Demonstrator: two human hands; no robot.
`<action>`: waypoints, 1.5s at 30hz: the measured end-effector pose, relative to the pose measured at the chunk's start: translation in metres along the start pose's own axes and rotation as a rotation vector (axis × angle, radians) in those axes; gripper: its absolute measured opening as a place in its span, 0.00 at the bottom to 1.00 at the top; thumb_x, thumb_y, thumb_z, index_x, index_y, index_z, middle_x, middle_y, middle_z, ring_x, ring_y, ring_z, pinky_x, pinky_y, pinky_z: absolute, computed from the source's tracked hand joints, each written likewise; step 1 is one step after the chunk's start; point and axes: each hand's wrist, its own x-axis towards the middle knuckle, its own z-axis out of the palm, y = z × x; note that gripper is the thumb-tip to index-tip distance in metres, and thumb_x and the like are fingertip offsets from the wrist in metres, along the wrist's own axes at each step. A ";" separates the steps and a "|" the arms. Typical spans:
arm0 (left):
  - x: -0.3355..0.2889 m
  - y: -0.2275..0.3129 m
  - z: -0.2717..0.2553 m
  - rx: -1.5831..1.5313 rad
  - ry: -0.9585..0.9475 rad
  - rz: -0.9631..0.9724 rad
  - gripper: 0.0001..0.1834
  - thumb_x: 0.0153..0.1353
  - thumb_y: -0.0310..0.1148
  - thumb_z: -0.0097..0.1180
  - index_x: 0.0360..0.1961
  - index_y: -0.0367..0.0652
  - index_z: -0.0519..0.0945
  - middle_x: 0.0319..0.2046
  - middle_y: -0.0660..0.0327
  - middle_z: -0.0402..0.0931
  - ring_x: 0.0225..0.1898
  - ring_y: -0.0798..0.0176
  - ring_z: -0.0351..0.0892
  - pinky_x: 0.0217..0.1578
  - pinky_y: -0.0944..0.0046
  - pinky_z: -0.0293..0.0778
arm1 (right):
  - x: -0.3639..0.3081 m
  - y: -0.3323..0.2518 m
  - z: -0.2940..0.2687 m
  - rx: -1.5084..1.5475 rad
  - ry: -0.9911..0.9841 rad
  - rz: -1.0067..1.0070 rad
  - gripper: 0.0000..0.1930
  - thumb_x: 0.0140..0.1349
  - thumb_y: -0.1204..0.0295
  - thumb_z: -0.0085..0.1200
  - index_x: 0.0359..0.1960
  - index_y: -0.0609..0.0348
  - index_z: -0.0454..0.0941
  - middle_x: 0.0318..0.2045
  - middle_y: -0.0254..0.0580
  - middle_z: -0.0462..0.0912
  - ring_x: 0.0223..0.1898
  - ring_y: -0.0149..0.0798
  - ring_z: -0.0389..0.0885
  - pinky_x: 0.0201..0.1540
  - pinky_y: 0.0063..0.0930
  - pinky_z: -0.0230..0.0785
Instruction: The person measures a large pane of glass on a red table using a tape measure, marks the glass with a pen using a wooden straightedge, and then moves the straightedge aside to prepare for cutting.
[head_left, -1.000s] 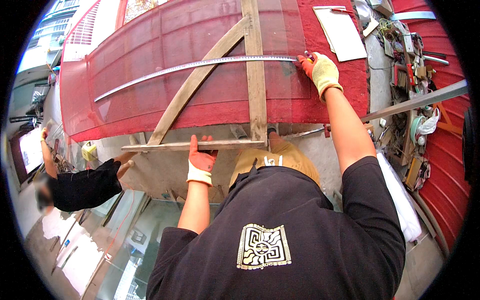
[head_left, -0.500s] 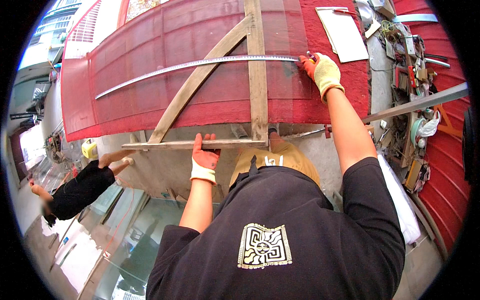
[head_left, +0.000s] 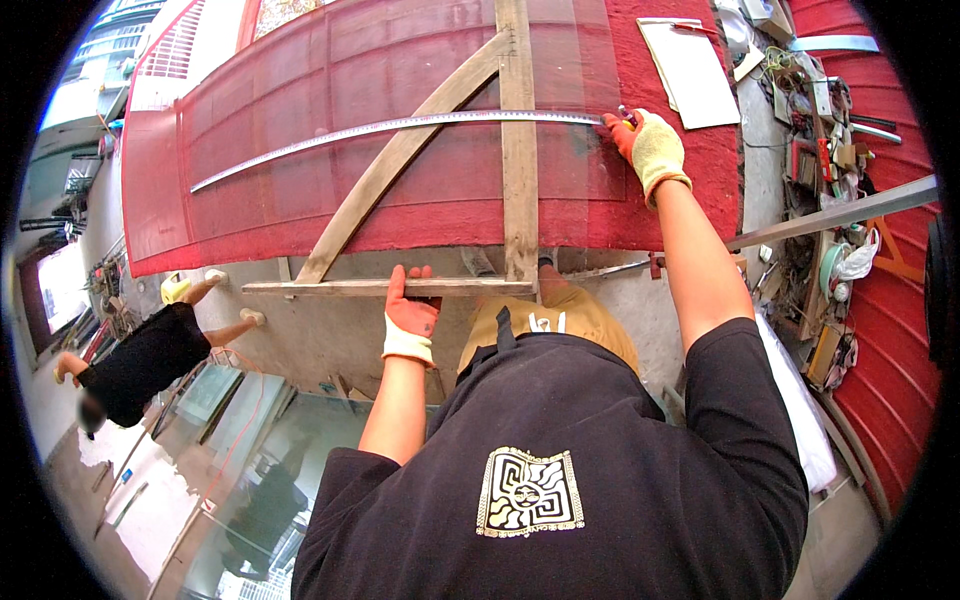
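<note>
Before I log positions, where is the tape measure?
In the head view's upper half, the tape measure crosses the wooden frame, running left from the right hand.

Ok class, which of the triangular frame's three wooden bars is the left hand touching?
The near crossbar, running side to side: the left hand holds it, while neither hand touches the slanted brace or the long straight bar.

The gloved right grip [head_left: 645, 150] holds 1 end of a tape measure [head_left: 400, 124], its pale blade stretched leftward over a wooden square [head_left: 519, 180] and clear glass [head_left: 300, 100] on the red bench [head_left: 690, 175]. The gloved left grip [head_left: 409, 318] clasps the square's near bar. A red pen [head_left: 690, 27] lies on a paper pad [head_left: 692, 75]; at left stands 1 co-worker [head_left: 150, 360] in black
</note>
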 end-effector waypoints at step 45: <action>0.016 0.055 -0.017 -0.015 -0.007 0.156 0.12 0.74 0.42 0.66 0.48 0.50 0.79 0.45 0.65 0.81 0.54 0.53 0.83 0.58 0.34 0.82 | 0.005 0.001 0.010 -0.002 0.046 0.005 0.33 0.66 0.36 0.60 0.55 0.53 0.88 0.50 0.54 0.91 0.54 0.60 0.88 0.55 0.49 0.79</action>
